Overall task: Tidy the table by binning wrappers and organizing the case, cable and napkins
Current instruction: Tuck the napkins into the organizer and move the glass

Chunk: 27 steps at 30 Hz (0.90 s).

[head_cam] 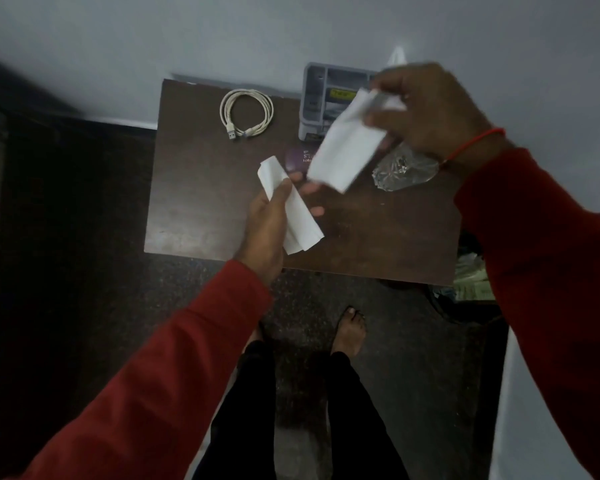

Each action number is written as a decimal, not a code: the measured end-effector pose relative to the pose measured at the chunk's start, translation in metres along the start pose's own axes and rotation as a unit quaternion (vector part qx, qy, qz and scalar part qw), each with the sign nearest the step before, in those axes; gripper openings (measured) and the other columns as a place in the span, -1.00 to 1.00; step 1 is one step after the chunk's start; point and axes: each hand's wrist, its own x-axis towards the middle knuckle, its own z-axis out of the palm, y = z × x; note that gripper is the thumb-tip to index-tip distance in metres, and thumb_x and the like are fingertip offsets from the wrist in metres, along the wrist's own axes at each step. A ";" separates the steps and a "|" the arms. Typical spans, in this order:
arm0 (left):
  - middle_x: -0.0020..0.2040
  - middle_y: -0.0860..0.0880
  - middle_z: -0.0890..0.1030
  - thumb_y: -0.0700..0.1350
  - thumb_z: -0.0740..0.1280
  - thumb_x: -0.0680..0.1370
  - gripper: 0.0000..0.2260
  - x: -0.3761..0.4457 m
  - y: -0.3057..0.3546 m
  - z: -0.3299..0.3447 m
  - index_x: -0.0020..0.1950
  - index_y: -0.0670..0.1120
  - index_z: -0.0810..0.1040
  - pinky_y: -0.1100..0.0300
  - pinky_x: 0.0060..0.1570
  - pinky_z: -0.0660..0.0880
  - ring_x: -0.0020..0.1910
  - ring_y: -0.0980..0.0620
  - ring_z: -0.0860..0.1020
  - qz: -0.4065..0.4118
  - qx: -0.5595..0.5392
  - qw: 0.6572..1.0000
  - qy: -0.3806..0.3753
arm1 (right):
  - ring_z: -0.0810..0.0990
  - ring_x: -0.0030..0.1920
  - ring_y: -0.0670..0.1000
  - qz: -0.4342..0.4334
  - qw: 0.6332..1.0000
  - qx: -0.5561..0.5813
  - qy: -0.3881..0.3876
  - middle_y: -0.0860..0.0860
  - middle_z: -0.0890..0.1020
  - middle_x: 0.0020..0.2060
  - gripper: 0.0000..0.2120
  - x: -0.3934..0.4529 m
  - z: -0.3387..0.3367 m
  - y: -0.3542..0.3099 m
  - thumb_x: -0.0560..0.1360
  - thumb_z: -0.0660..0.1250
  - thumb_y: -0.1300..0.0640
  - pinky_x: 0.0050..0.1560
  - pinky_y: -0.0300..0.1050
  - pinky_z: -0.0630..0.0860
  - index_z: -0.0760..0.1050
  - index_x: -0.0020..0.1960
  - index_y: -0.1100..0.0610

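Napkins: two white folded ones, both being held above the table (194, 216); the left napkin (293, 209) is hanging over the near middle, the right napkin (347, 147) further back.
Left hand (267, 230): gripping its napkin, thumb pressing on top.
Right hand (426, 112): pinching its napkin's upper end.
Open room: the table's left half is lying bare up to its near edge.
Cable (246, 114): one, coiled, white, near the back edge.
Case (297, 159): one, purple, partly hidden.
Organizer (326, 98): one, grey, standing at the back edge.
Wrapper (404, 169): one, clear, crinkled, lying beneath the right wrist.
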 end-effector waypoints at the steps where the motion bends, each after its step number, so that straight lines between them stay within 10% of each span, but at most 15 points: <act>1: 0.04 -0.03 0.75 -0.06 0.18 0.71 -0.79 0.000 -0.001 -0.002 0.21 -0.03 0.58 -0.03 -0.04 0.63 -0.16 -0.10 0.70 -0.006 0.005 1.000 0.007 | 0.62 -0.08 -0.03 -0.022 0.999 -0.010 0.049 -0.06 0.61 -0.03 -0.78 0.005 -0.004 -0.002 0.48 0.39 0.26 -0.12 -0.35 0.55 0.65 0.12 0.17; 8: 0.08 -0.04 0.74 -0.06 0.19 0.71 -0.81 -0.009 -0.006 -0.004 0.22 -0.04 0.56 -0.04 -0.09 0.64 -0.15 -0.10 0.69 -0.015 0.014 1.000 -0.001 | 0.66 -0.04 0.21 -0.020 0.978 -0.085 0.192 0.12 0.69 -0.08 -0.58 0.054 0.001 0.007 0.38 0.07 0.34 -0.02 0.18 0.62 0.65 -0.08 0.05; 18: 0.04 -0.04 0.74 -0.08 0.18 0.71 -0.74 -0.011 -0.012 -0.005 0.30 -0.14 0.55 -0.01 -0.15 0.64 -0.23 -0.07 0.68 -0.024 0.039 0.999 -0.011 | 0.66 -0.07 0.05 -0.020 0.969 -0.076 0.234 0.10 0.71 -0.10 -0.64 0.064 0.008 0.008 0.46 0.09 0.33 0.12 0.08 0.60 0.65 -0.05 0.14; 22: 0.05 -0.04 0.75 -0.08 0.18 0.71 -0.77 -0.012 -0.011 -0.004 0.25 -0.11 0.57 -0.01 -0.14 0.64 -0.21 -0.08 0.68 -0.022 0.053 0.998 -0.018 | 0.63 -0.03 0.01 -0.017 0.970 -0.087 0.225 0.10 0.72 -0.07 -0.64 0.062 0.007 0.009 0.46 0.10 0.33 0.14 -0.30 0.44 0.66 -0.02 0.16; 27: 0.10 -0.08 0.73 -0.09 0.18 0.72 -0.76 -0.011 -0.010 -0.002 0.28 -0.14 0.55 -0.01 -0.14 0.63 -0.19 -0.09 0.67 -0.031 0.059 0.998 -0.020 | 0.60 0.16 0.13 0.007 0.980 -0.120 0.161 0.07 0.69 0.08 -0.76 0.069 0.008 0.018 0.55 0.21 0.16 0.16 -0.18 0.33 0.61 0.11 0.12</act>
